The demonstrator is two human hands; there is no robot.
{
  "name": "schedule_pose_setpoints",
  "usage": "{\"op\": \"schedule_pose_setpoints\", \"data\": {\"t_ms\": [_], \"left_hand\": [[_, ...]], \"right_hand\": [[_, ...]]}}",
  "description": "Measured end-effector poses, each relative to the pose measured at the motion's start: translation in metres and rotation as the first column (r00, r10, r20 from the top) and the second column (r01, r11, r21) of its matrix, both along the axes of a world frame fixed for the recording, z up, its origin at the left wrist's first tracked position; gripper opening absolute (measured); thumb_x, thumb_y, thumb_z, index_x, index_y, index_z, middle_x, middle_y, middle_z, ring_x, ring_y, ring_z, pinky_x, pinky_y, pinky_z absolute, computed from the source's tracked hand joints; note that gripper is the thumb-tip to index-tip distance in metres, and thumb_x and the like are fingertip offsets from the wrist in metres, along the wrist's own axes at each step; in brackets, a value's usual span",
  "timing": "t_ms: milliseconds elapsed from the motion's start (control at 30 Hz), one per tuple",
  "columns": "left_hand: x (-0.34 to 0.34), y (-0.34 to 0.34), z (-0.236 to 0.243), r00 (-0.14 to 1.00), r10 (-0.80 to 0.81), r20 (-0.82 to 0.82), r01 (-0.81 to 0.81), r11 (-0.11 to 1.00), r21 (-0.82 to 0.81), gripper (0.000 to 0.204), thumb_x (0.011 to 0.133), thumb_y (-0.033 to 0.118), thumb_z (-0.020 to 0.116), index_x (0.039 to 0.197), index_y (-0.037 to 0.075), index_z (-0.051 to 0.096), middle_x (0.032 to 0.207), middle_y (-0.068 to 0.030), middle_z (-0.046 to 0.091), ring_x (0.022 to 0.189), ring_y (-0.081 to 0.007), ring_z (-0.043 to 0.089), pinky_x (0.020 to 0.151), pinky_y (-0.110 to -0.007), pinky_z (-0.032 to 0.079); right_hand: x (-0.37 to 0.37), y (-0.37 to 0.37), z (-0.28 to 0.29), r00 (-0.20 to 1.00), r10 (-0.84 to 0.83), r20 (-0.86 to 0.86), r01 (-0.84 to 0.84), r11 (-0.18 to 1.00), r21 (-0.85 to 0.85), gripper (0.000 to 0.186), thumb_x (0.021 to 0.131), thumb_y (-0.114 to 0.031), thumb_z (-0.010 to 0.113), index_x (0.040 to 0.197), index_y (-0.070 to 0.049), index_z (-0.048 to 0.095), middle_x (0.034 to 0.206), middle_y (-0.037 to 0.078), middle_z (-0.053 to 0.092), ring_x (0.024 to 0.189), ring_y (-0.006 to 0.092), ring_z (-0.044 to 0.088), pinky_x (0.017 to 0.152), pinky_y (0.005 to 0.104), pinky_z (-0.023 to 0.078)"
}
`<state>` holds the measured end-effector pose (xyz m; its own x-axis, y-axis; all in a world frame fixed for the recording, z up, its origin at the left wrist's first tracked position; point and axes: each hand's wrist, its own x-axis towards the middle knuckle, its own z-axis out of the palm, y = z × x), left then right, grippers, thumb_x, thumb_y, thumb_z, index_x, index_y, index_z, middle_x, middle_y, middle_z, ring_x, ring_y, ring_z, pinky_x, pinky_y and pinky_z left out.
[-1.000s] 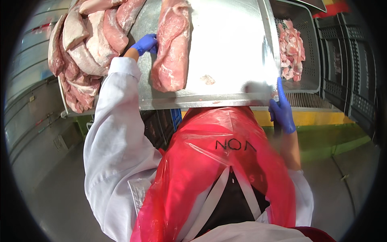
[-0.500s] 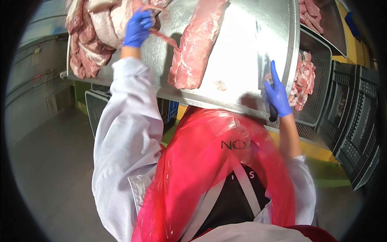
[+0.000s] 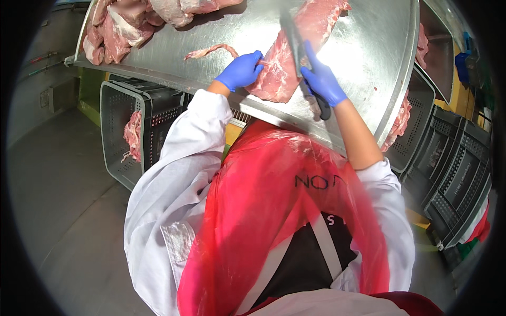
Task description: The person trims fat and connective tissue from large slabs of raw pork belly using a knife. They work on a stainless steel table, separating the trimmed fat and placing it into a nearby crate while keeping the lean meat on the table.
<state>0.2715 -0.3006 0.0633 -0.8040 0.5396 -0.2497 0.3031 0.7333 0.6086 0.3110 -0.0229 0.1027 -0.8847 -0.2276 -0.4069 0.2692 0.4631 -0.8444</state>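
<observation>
A long pink pork loin (image 3: 282, 79) lies on the metal table, its near end close to the front edge. My left hand (image 3: 240, 71), in a blue glove, is closed at the loin's left edge and pinches it there. A knife (image 3: 322, 107) with a dark handle is in my gloved right hand (image 3: 324, 81), index finger stretched along it. Its blade, smeared by motion, points away from me over the loin. Left of the loin, a thin strip of meat (image 3: 211, 51) rests on the metal, beside my left hand.
Large cuts of meat (image 3: 118, 26) are heaped at the table's far left. Below the table (image 3: 363, 79), a grey crate (image 3: 108, 142) at left holds meat. Another crate (image 3: 416, 126) with trimmings stands at right, beside black stacked crates (image 3: 448, 174).
My left hand has let go of the thin strip and come right to the loin's edge. My right hand has brought the knife left, from the table's right side to the loin.
</observation>
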Motion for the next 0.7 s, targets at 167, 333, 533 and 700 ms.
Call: {"op": "schedule_pose_setpoints", "data": {"t_ms": [167, 333, 533, 700], "left_hand": [[0.004, 0.004, 0.031, 0.985, -0.031, -0.168, 0.035, 0.999, 0.021, 0.018, 0.093, 0.017, 0.062, 0.103, 0.002, 0.058, 0.095, -0.0244, 0.067, 0.092, -0.0452, 0.064, 0.079, -0.051, 0.051], [-0.007, -0.016, 0.038, 0.977, -0.048, -0.209, 0.066, 0.995, 0.079, 0.017, 0.092, 0.016, 0.062, 0.105, 0.006, 0.062, 0.095, -0.0194, 0.069, 0.091, -0.0424, 0.065, 0.079, -0.049, 0.052], [0.012, -0.011, 0.085, 0.954, -0.111, -0.278, 0.137, 0.988, 0.073, 0.013, 0.093, 0.015, 0.061, 0.101, 0.005, 0.064, 0.094, -0.0179, 0.068, 0.089, -0.0403, 0.066, 0.077, -0.047, 0.052], [0.041, -0.052, 0.149, 0.970, 0.065, -0.235, -0.024, 0.984, 0.174, 0.014, 0.095, 0.015, 0.061, 0.101, 0.004, 0.066, 0.090, -0.0171, 0.066, 0.081, -0.0384, 0.065, 0.071, -0.041, 0.051]], "right_hand": [[-0.011, -0.059, -0.013, 0.984, 0.179, 0.010, -0.180, 0.979, 0.093, 0.074, 0.097, -0.018, 0.053, 0.163, -0.025, 0.019, 0.082, 0.017, 0.068, 0.064, 0.0237, 0.065, 0.070, 0.0389, 0.055], [0.052, -0.018, 0.053, 0.800, 0.407, 0.441, -0.466, 0.884, 0.029, 0.075, 0.095, -0.013, 0.052, 0.162, -0.029, 0.021, 0.089, 0.016, 0.070, 0.056, 0.0165, 0.062, 0.062, 0.0333, 0.054], [0.028, -0.061, -0.019, 0.877, 0.480, 0.034, -0.474, 0.851, 0.227, 0.066, 0.101, -0.030, 0.047, 0.162, -0.028, 0.022, 0.099, 0.023, 0.072, 0.081, 0.0407, 0.070, 0.076, 0.0467, 0.055], [0.070, -0.016, 0.026, 0.772, 0.610, 0.177, -0.624, 0.781, 0.028, 0.062, 0.103, -0.032, 0.044, 0.161, -0.035, 0.021, 0.113, 0.023, 0.069, 0.098, 0.0359, 0.069, 0.092, 0.0443, 0.052]]}}
